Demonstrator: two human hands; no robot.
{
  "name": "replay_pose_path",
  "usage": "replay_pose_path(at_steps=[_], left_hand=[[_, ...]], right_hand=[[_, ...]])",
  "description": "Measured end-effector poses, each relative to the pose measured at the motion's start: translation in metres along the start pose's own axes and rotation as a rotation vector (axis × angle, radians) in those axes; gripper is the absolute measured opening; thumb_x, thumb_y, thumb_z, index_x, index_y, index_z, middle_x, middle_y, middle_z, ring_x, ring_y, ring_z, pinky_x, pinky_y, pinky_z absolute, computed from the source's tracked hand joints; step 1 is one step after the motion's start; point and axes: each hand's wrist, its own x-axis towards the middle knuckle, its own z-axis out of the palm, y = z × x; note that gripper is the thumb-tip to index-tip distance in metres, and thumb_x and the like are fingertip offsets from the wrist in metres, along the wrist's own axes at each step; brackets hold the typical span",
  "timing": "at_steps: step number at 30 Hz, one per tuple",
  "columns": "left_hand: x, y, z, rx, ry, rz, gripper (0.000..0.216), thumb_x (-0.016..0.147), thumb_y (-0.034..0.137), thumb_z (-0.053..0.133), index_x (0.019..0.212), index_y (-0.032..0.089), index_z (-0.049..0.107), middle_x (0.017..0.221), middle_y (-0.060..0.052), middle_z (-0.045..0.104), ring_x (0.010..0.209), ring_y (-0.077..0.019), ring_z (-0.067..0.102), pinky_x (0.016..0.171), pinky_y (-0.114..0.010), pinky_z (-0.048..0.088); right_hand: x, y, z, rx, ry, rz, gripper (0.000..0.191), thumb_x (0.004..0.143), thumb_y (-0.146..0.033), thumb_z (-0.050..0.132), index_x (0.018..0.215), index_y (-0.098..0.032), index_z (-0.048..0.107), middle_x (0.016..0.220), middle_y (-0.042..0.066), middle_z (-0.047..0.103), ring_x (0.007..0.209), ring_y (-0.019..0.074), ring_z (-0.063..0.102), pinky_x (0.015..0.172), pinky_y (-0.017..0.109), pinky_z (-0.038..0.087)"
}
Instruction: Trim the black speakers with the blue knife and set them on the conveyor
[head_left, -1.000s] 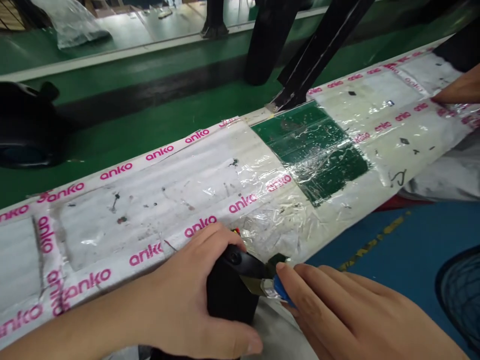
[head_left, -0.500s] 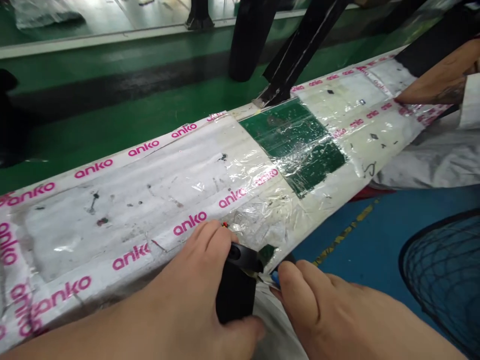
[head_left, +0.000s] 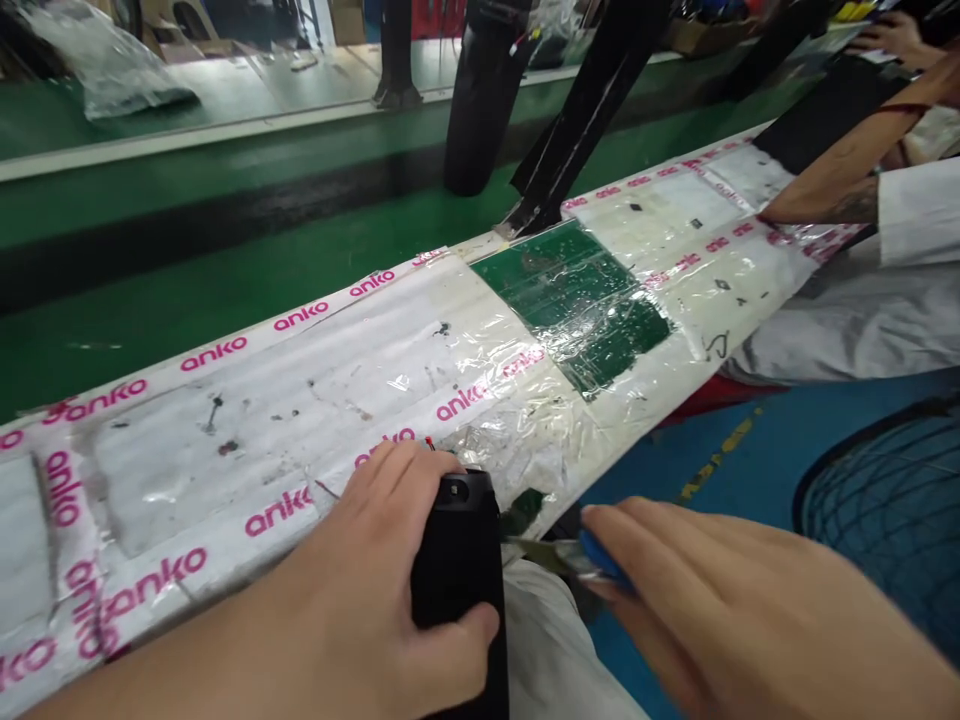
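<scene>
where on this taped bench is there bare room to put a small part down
The widest bare patch is the white sheet framed by pink anko tape, beyond the left hand. The plastic-covered green panel is bare too. It is crowded at the near edge, where both hands meet: left on the black block, right hand on a blue-handled tool.

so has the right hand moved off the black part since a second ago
Yes. The right hand has drawn back rightward, away from the black part and table edge, with its blue-handled tool.

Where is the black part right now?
In the head view, bottom centre: the black part is gripped by the left hand at the bench's near edge, left of the right hand.
</scene>
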Motion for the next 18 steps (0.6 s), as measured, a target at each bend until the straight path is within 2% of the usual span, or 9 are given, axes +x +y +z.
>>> replay_pose_path(at_steps=[3,6,11,18], left_hand=[[0.005,-0.007,0.001,-0.025,-0.013,0.053,0.043,0.072,0.027,0.070,0.112,0.025,0.056,0.109,-0.004,0.058,0.106,-0.0312,0.055,0.096,-0.051,0.048],[0.008,-0.014,0.003,-0.054,0.001,0.069,0.044,0.069,0.024,0.071,0.111,0.025,0.056,0.108,-0.003,0.057,0.102,-0.0292,0.056,0.095,-0.050,0.048],[0.010,-0.014,0.003,-0.071,0.012,0.071,0.042,0.065,0.019,0.070,0.105,0.025,0.057,0.100,-0.001,0.057,0.094,-0.0259,0.057,0.094,-0.048,0.048],[0.012,-0.007,-0.001,-0.085,-0.015,0.003,0.037,0.062,0.017,0.069,0.096,0.025,0.059,0.096,0.001,0.058,0.093,-0.0245,0.057,0.093,-0.044,0.050]], right_hand=[[0.014,-0.012,0.017,0.068,0.049,-0.028,0.023,0.096,-0.007,0.040,0.111,-0.018,0.052,0.075,0.000,0.060,0.056,0.0197,0.057,0.053,0.036,0.039],[0.021,-0.013,0.025,0.097,0.032,-0.011,0.020,0.096,-0.008,0.042,0.111,-0.018,0.051,0.075,-0.001,0.058,0.054,0.0197,0.054,0.051,0.036,0.037],[0.026,-0.007,0.025,0.136,-0.038,-0.004,0.020,0.094,-0.007,0.039,0.102,-0.023,0.047,0.073,-0.003,0.056,0.052,0.0190,0.054,0.049,0.035,0.035],[0.029,-0.011,0.022,0.137,-0.059,0.005,0.021,0.094,-0.006,0.038,0.098,-0.025,0.044,0.071,-0.003,0.058,0.051,0.0178,0.055,0.049,0.034,0.035]])
